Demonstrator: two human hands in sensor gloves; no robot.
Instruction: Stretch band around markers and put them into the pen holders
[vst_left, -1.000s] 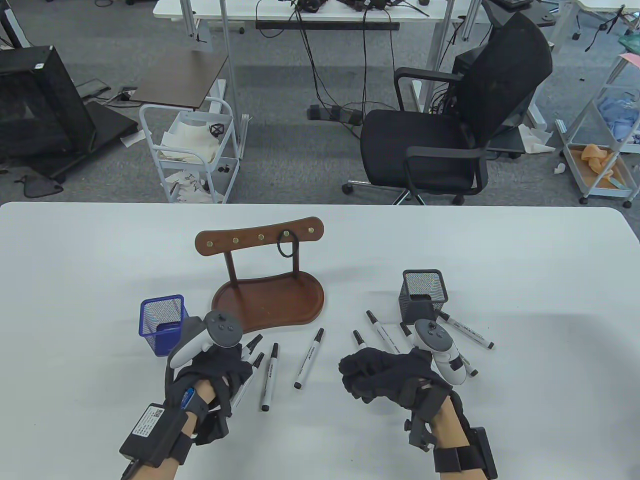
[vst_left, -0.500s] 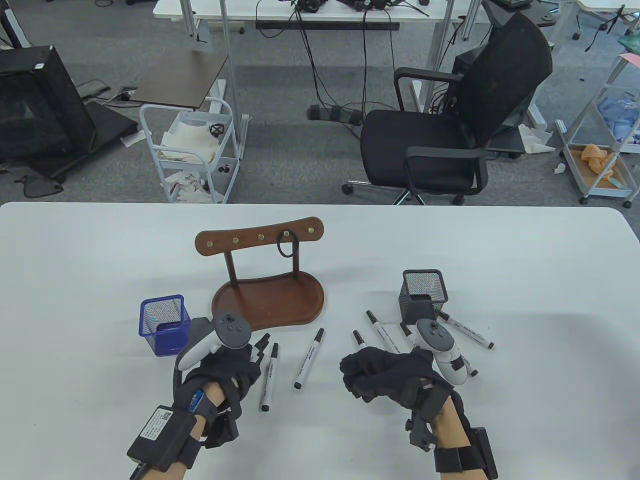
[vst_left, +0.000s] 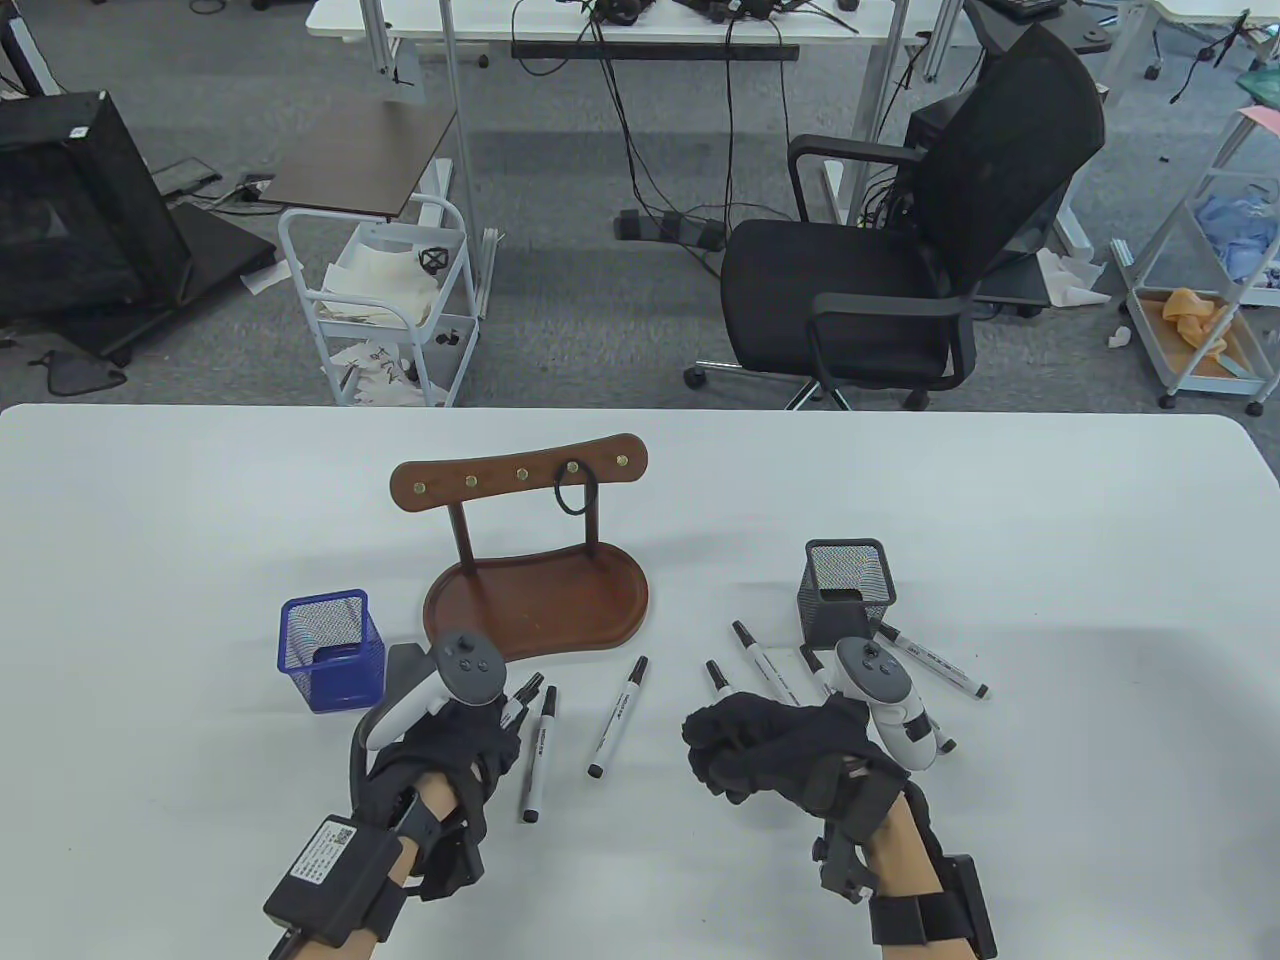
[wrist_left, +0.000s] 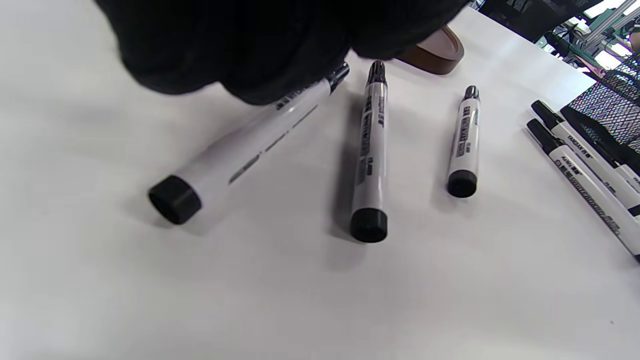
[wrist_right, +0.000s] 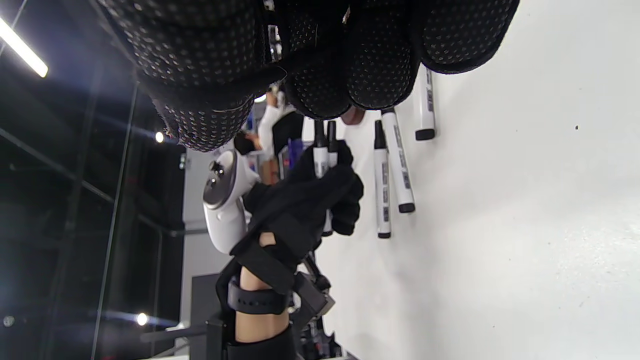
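Note:
My left hand (vst_left: 485, 740) grips two white markers with black caps (vst_left: 522, 693); the right wrist view shows them side by side (wrist_right: 324, 150) in its curled fingers. Beside that hand lie two loose markers (vst_left: 538, 755) (vst_left: 618, 717). My right hand (vst_left: 718, 750) is curled into a fist low over the table, and I see nothing in it. More markers (vst_left: 765, 668) lie around it, next to the black mesh holder (vst_left: 848, 590). The blue mesh holder (vst_left: 330, 650) stands left of my left hand. A black band (vst_left: 572, 497) hangs on a hook of the wooden stand (vst_left: 535, 600).
The wooden stand's tray sits between the two holders. Beyond the table's far edge are a black office chair (vst_left: 900, 260) and a white cart (vst_left: 385, 300). Bare white tabletop (vst_left: 640, 860) stretches between my wrists and the near edge.
My left hand has slid to the right with its markers, closer to the loose marker beside it. My right hand has stayed in place.

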